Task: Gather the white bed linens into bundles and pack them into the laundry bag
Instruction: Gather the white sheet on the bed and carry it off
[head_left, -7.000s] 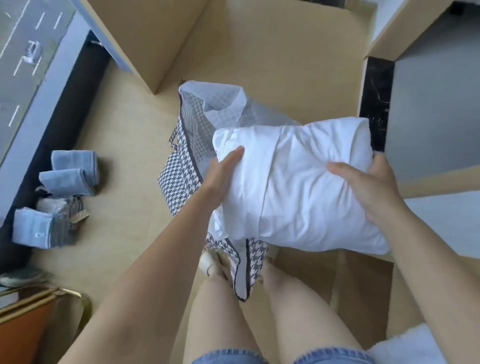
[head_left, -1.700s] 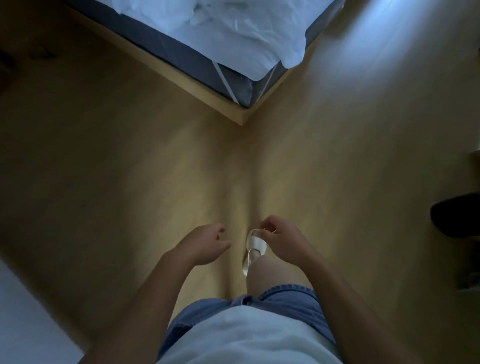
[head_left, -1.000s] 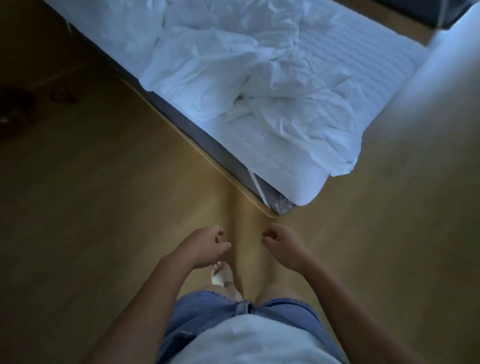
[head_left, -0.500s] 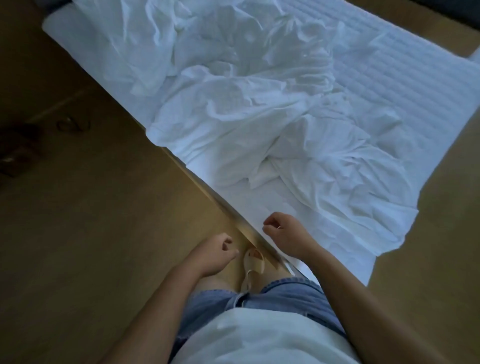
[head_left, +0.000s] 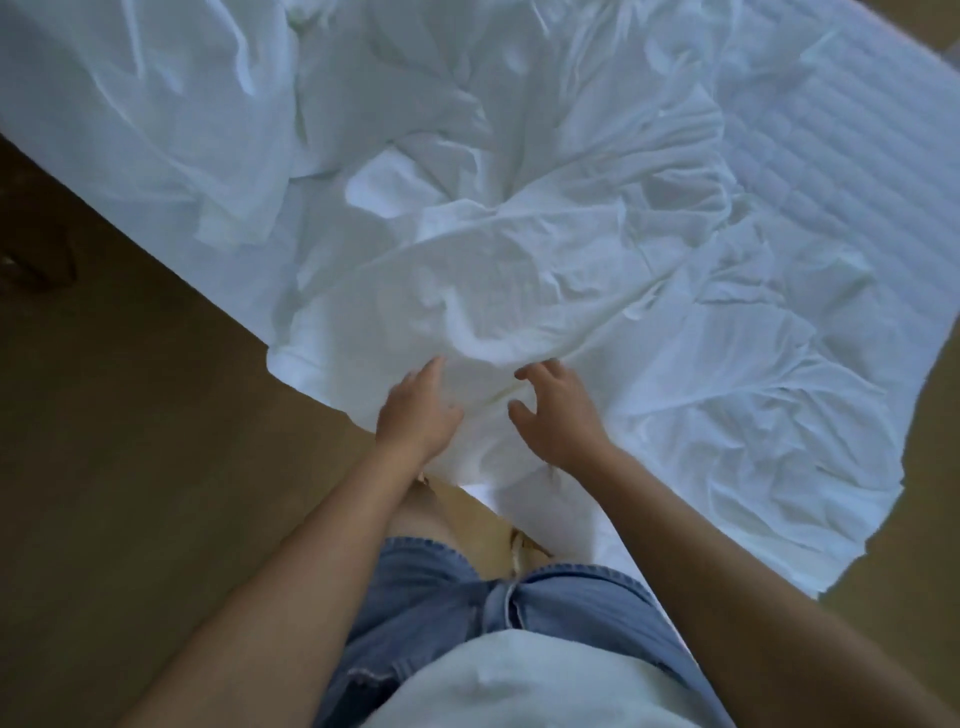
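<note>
Wooden floor (head_left: 130, 467) runs along the bed's near edge. The white sheet (head_left: 519, 270) lies loose and crumpled there, thin cloth full of sharp creases, its hem spilling over that edge. The left hand (head_left: 415, 410) and right hand (head_left: 558, 410) reach onto it, fingers spread, gripping nothing. A ribbed, quilted mattress pad (head_left: 831, 130) shows bare toward the far right corner. Bundling this sheet looks not yet begun, and no laundry bag is in view.
</note>
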